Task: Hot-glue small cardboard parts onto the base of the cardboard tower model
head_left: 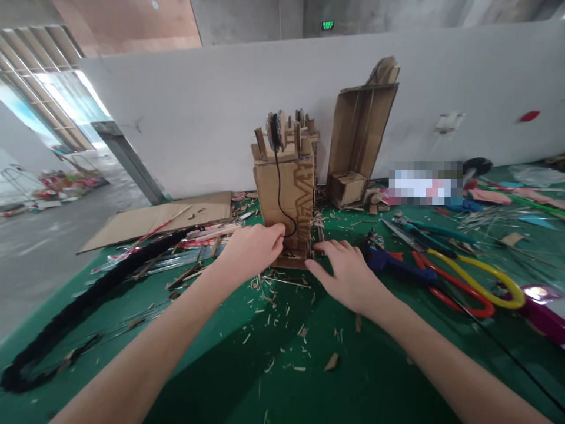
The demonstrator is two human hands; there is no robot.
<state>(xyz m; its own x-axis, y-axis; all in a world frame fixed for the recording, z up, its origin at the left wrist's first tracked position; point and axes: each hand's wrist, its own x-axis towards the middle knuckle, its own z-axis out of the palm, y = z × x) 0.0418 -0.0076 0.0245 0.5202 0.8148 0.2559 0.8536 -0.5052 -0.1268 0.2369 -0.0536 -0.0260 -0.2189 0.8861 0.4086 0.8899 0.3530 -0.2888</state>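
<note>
A: Your left hand (253, 247) was curled against the lower left side of the cardboard tower (286, 203), fingers bent round its front edge, gripping the rough brown board.

B: And your right hand (346, 274)?

A: It lay flat and released, palm down on the green table mat (375, 377), fingertips just touching the tower's base at the right corner. It held nothing.

B: Where did the tower stand?

A: Upright in the middle of the mat, a tall boxy thing with little cardboard slats poking out of its top and a thin black wire (279, 182) trailing down its front face.

B: What lay around you?

A: Pale chips and splinters (282, 330) scattered over the mat under your wrists. To your right, scissors with yellow and red loop handles (468, 282). To your left, a long fuzzy black strip (83, 306) and a flat cardboard sheet (163, 218). Behind the tower, an open cardboard box (362, 135) leaned on the grey wall.
</note>
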